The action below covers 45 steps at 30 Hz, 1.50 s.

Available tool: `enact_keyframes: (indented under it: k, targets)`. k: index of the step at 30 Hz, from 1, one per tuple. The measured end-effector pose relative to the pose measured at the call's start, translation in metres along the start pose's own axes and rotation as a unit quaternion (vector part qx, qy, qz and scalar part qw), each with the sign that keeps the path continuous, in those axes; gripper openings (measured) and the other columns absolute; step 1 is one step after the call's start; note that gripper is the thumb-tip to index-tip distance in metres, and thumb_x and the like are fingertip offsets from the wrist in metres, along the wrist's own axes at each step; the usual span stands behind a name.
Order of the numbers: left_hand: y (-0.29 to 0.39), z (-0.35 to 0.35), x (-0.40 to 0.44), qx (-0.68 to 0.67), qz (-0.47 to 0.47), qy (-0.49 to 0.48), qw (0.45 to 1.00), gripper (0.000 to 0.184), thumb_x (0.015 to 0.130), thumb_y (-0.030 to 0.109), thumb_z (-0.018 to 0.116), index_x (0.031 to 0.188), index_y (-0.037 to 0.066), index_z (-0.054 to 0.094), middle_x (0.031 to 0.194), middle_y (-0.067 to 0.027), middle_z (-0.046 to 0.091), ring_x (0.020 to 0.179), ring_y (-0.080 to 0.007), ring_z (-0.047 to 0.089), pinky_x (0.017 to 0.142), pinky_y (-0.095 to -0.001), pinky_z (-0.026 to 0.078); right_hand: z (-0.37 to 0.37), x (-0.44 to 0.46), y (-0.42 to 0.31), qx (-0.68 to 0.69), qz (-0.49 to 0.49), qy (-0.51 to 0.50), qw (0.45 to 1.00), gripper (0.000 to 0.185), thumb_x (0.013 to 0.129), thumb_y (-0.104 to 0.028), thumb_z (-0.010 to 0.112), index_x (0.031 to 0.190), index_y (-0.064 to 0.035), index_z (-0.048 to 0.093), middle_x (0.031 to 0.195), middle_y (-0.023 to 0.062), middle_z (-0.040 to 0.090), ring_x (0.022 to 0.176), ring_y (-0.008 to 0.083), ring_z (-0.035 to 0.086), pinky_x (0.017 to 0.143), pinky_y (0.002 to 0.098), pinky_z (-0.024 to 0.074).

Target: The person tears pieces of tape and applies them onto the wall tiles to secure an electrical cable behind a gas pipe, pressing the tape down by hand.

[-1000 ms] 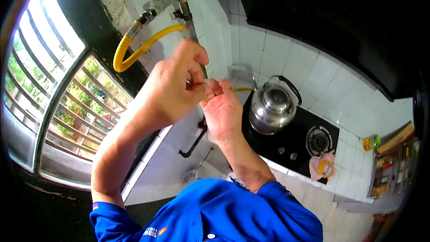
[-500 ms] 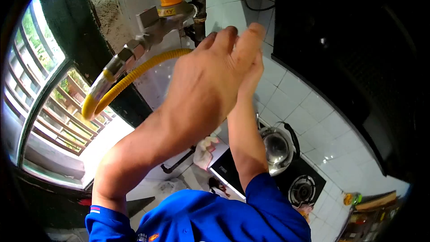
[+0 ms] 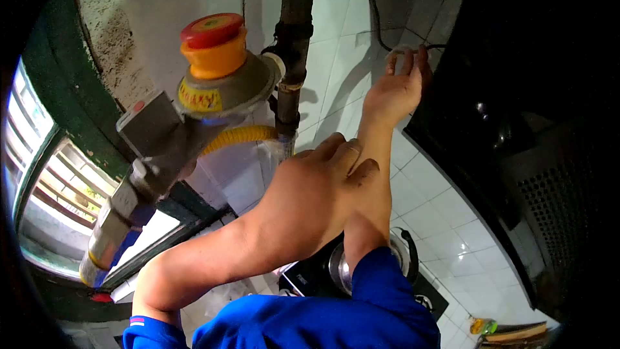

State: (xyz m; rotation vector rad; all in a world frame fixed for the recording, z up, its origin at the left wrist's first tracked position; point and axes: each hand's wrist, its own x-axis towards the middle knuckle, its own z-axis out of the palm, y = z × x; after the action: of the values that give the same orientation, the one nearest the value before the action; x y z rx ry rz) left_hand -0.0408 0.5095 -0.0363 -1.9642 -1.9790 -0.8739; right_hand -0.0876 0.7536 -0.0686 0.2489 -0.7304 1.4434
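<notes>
In the head view my left hand [image 3: 310, 187] is in front of my right forearm. Its back faces me, its fingers bend away, and whatever they may hold is hidden. Farther up, my right hand [image 3: 395, 94] reaches toward the tiled wall with its fingers curled. A pale, see-through bit shows at those fingertips, too unclear to name. Close by runs a black cable [image 3: 382, 29]; I cannot tell if the fingers touch it. Left of my hands, a gas regulator [image 3: 236, 87] with a red-and-orange cap [image 3: 213, 45] joins a dark vertical pipe [image 3: 294, 58].
A metal valve [image 3: 152, 132] and yellow corrugated hose [image 3: 239, 137] are near the barred window [image 3: 61, 187]. The black range hood [image 3: 510, 155] bounds the right. Below my arms stands a gas stove [image 3: 303, 278] with a metal pot [image 3: 339, 268].
My hands were close together and are now apart. My right hand has reached up and right; my left is lower in view. The regulator and valve appear larger and closer.
</notes>
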Motion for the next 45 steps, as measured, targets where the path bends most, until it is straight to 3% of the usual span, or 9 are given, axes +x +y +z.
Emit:
enact_keyframes:
  k: [3,10,12,20,32,35,37,40,45]
  targets:
    - [0.0,0.001,0.013,-0.007,0.012,-0.007,1.0,0.035,0.069,0.006,0.066,0.103,0.003,0.062,0.107,-0.016,0.061,0.101,-0.0344,0.062,0.078,-0.0402,0.056,0.007,0.01,0.006,0.002,-0.028,0.024,0.999,0.045,0.097,-0.02,0.054,0.138,-0.003,0.049,0.14,0.0087,0.051,0.123,0.0252,0.048,0.106,0.0453,0.034]
    - [-0.002,0.013,0.049,0.083,0.04,0.026,0.995,0.025,0.067,0.009,0.064,0.089,0.0,0.058,0.094,-0.0132,0.058,0.093,-0.0307,0.061,0.07,-0.0402,0.055,0.004,0.043,0.015,0.039,0.046,0.05,0.997,0.042,0.097,-0.02,0.053,0.138,-0.0098,0.049,0.137,0.0062,0.052,0.117,0.0253,0.05,0.102,0.0372,0.0374]
    - [-0.001,0.017,0.059,0.087,0.035,0.025,0.995,0.025,0.068,0.01,0.064,0.09,0.0,0.059,0.094,-0.0135,0.059,0.093,-0.0312,0.061,0.069,-0.0397,0.055,0.0,0.055,0.021,0.038,0.051,0.062,0.996,0.05,0.097,-0.029,0.056,0.137,-0.0016,0.043,0.135,0.0119,0.049,0.111,0.0271,0.052,0.093,0.0416,0.0413]
    - [0.009,0.033,0.098,0.178,-0.03,0.048,0.982,0.022,0.073,0.013,0.064,0.091,0.003,0.068,0.094,-0.0113,0.064,0.091,-0.0255,0.064,0.068,-0.0349,0.055,-0.006,0.096,0.04,0.031,0.073,0.083,0.993,0.048,0.095,-0.027,0.055,0.135,-0.0014,0.045,0.13,0.0122,0.052,0.103,0.027,0.055,0.088,0.0391,0.0428]
    - [0.006,0.031,0.093,0.189,-0.007,0.048,0.981,0.023,0.073,0.017,0.066,0.09,0.002,0.068,0.091,-0.0119,0.063,0.091,-0.0279,0.064,0.068,-0.036,0.055,0.024,0.118,0.038,-0.062,0.09,0.09,0.99,0.042,0.091,-0.02,0.054,0.128,-0.0006,0.049,0.119,0.0134,0.055,0.089,0.0232,0.057,0.079,0.0372,0.0458]
    - [0.004,0.022,0.086,0.167,0.019,-0.012,0.986,0.031,0.07,0.02,0.069,0.093,0.0,0.067,0.094,-0.0129,0.063,0.093,-0.0285,0.063,0.07,-0.036,0.055,0.029,0.119,0.039,-0.078,0.087,0.092,0.989,0.041,0.092,-0.019,0.054,0.127,0.0015,0.049,0.117,0.0146,0.055,0.09,0.0238,0.056,0.078,0.0375,0.0459]
    - [0.003,0.028,0.081,0.163,0.032,0.061,0.984,0.012,0.072,0.013,0.064,0.078,0.005,0.07,0.08,-0.0118,0.065,0.083,-0.026,0.063,0.06,-0.0319,0.048,0.033,0.12,0.041,-0.081,0.082,0.1,0.988,0.041,0.092,-0.019,0.054,0.126,0.0028,0.049,0.117,0.0151,0.055,0.09,0.0239,0.056,0.078,0.0375,0.046]
    - [0.005,0.022,0.075,0.105,0.019,-0.009,0.994,0.036,0.07,0.024,0.07,0.095,-0.001,0.064,0.094,-0.0146,0.06,0.095,-0.0311,0.061,0.072,-0.0377,0.054,0.04,0.123,0.042,-0.069,0.052,0.102,0.991,0.039,0.091,-0.017,0.054,0.123,0.0049,0.05,0.114,0.0154,0.055,0.088,0.0233,0.054,0.076,0.0373,0.0457]
    - [0.004,0.018,0.061,0.092,0.041,-0.018,0.995,0.033,0.073,0.023,0.067,0.094,-0.001,0.062,0.098,-0.0149,0.057,0.099,-0.032,0.06,0.073,-0.0378,0.055,0.046,0.128,0.033,-0.188,0.068,0.109,0.974,0.03,0.091,-0.015,0.054,0.112,0.0049,0.056,0.107,0.0129,0.056,0.084,0.0226,0.051,0.074,0.0351,0.0443]
